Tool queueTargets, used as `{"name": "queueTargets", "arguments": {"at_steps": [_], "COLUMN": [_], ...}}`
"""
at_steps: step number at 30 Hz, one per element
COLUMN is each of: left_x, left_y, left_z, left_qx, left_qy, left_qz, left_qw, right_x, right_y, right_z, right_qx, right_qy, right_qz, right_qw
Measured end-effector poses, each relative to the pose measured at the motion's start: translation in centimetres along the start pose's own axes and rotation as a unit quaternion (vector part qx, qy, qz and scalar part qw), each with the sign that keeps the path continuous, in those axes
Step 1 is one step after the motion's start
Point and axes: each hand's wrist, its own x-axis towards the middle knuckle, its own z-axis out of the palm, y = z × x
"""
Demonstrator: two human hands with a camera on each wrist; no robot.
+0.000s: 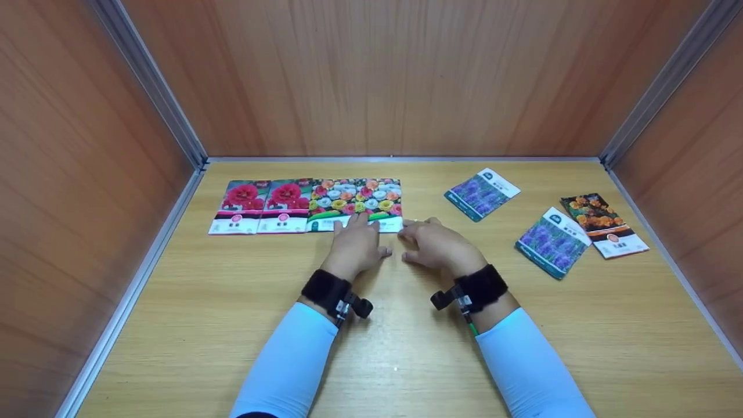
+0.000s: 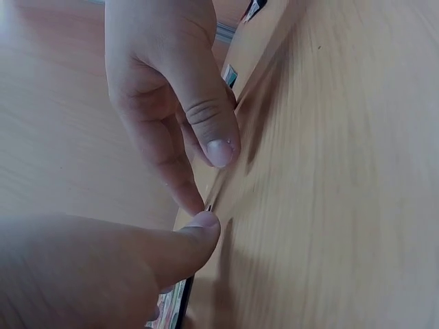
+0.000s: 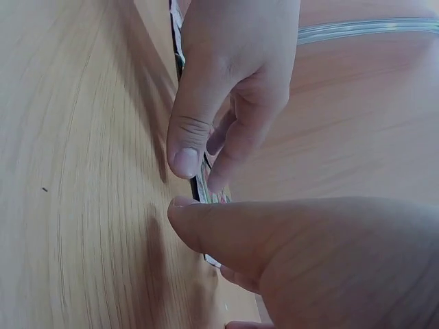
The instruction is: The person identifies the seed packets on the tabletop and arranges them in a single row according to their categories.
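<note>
In the head view, my left hand (image 1: 355,246) rests with spread fingers on the lower edge of two mixed-colour flower seed packets (image 1: 377,197). Beside them on the left lie two red-flower seed packets (image 1: 284,203), making one row. My right hand (image 1: 441,247) has its fingertips at the lower right corner of the row's last packet, with its thumb apart from the fingers. Both hands also show close together in the left wrist view, where the right thumb (image 2: 206,123) points down above the left thumb (image 2: 185,250). The packets are mostly hidden in the wrist views.
To the right lie two purple-flower packets (image 1: 480,193), both tilted, the nearer one touching or slightly overlapping an orange-flower packet (image 1: 603,226). Wood-grain panels (image 1: 395,75) with metal edging enclose the wooden tabletop (image 1: 191,325) at the back and both sides.
</note>
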Motion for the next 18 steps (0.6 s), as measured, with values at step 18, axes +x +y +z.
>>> {"name": "queueTargets", "arguments": {"at_steps": [18], "left_x": [-0.3], "left_y": [-1.0], "left_z": [-1.4], "left_qx": [0.003], "left_qy": [0.041], "left_qz": [-0.03], "left_qw": [0.9987], "right_x": [0.0], "right_y": [-0.1], "right_z": [0.1], "right_qx": [-0.016], "right_qy": [0.005], "right_qz": [-0.014], "right_qw": [1.0]}}
